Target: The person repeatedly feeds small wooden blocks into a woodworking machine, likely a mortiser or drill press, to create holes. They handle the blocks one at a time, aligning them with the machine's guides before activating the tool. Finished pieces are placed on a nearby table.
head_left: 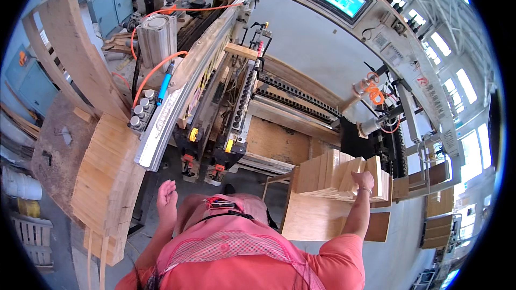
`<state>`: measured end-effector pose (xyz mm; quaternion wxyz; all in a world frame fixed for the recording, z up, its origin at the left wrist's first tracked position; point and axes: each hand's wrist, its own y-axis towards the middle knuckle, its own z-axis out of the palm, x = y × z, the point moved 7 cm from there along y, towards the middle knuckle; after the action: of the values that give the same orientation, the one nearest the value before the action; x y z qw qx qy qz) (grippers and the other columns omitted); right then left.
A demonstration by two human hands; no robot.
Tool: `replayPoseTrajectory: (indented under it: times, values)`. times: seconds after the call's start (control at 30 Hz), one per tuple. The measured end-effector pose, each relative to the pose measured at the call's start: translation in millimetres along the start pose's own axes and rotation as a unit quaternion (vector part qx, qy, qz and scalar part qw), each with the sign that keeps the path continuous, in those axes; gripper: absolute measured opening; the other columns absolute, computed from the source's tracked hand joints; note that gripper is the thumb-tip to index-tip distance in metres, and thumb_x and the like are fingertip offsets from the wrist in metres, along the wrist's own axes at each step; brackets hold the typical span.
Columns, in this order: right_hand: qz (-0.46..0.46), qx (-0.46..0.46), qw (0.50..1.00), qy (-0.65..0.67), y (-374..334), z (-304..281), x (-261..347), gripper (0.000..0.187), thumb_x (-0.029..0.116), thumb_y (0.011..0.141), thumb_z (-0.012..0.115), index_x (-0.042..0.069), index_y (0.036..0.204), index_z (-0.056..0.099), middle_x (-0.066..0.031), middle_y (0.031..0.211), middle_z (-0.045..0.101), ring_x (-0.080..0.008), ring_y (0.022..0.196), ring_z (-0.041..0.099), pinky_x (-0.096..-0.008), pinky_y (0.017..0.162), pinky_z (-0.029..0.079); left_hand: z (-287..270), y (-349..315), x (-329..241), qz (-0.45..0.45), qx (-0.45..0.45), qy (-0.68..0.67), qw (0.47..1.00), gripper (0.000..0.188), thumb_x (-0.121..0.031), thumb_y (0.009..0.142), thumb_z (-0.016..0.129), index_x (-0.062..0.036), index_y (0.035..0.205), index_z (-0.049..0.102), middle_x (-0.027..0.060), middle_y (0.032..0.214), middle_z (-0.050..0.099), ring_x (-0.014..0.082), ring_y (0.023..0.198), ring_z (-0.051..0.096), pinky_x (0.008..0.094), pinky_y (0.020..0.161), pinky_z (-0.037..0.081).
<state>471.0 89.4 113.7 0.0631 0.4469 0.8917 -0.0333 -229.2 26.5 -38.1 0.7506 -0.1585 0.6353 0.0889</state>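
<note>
Right hand on far right, fingers curled over top of upright wooden blocks standing on plywood table. Left hand near left, fingers loosely open, holding nothing, beside stacked boards.

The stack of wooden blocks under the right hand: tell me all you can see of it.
The stack of wooden blocks is pale, raw-looking wood: flat rectangular pieces standing on edge in a row, several leaning to the right. It sits on a light wooden board to the person's right, beside the machine. The right hand rests on its right end; whether the fingers grip a block cannot be told.
</note>
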Motion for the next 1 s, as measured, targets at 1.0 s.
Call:
replayPoseTrajectory:
  times: [1.0]
  values:
    - [-0.685,-0.112,0.706,0.138,34,-45,637,0.029,0.027,0.068,0.063,0.002,0.083,0.06,-0.0184,0.085,0.062,-0.0346,0.084,0.059,-0.0434,0.074,0.048,229,114,-3,-0.093,-0.011,0.028,0.995,0.026,-0.002,0.086,0.051,-0.0009,0.112,0.053,0.0064,0.106,0.057,0.0112,0.097,0.053,0.0239,0.084,0.043]
